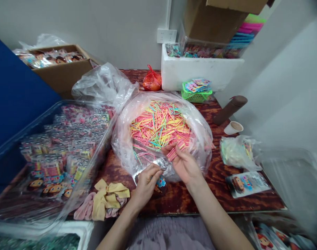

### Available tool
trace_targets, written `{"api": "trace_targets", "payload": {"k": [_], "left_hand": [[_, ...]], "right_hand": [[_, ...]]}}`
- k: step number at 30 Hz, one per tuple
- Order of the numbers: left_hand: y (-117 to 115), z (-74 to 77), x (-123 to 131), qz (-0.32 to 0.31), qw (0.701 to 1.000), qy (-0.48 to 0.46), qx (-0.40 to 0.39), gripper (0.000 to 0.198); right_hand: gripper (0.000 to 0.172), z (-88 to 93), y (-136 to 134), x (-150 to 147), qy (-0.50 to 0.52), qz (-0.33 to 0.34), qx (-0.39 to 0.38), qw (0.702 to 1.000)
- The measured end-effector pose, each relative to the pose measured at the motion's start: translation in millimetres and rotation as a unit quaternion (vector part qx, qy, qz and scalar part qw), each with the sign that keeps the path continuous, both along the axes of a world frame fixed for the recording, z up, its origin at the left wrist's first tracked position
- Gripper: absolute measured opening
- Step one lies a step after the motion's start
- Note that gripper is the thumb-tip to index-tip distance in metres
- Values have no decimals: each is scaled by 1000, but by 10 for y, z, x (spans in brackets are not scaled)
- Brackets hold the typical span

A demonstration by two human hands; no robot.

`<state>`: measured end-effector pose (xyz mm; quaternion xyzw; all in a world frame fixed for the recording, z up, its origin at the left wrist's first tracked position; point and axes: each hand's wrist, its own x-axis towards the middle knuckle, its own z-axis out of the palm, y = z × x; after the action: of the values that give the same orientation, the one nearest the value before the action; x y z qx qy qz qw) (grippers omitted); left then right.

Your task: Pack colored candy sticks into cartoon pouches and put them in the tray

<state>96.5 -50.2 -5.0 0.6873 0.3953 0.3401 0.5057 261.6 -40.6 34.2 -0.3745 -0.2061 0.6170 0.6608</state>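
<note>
A big clear plastic bag [123, 133] stands rolled open on the table, full of thin pink, yellow, green and blue sticks [161, 121]. At its near edge, my right hand [186, 165] holds a small bunch of pink sticks [175, 149] between thumb and fingers. My left hand [147, 182] pinches a small printed pouch [161, 181] with a cartoon picture, partly covered by the fingers. The pouch lies close below my right hand, and I cannot tell how far its mouth is open.
A clear tub [96, 156] of filled packets stands left, with a yellow cloth bow [106, 198] beside it. On the right are a paper cup [233, 127], a brown flask [230, 109], a plastic bag [238, 152] and a printed pouch [247, 184]. A green basket [196, 96] sits behind.
</note>
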Motion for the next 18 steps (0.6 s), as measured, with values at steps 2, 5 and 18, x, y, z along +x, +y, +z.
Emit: {"api": "trace_targets", "payload": {"k": [2,5,18], "left_hand": [[-5,-28,-7,6,1000,2,-1,26],[-10,-56,-8,11,1000,8,3,27],[49,-42,-80,72,993,-50,-77,25]], "right_hand": [[18,-5,-63,-18,-25,3,-21,999],[21,1,-159,-34,-81,12,-47,996],[45,124,-282,-17,-335,70,30,939]]}}
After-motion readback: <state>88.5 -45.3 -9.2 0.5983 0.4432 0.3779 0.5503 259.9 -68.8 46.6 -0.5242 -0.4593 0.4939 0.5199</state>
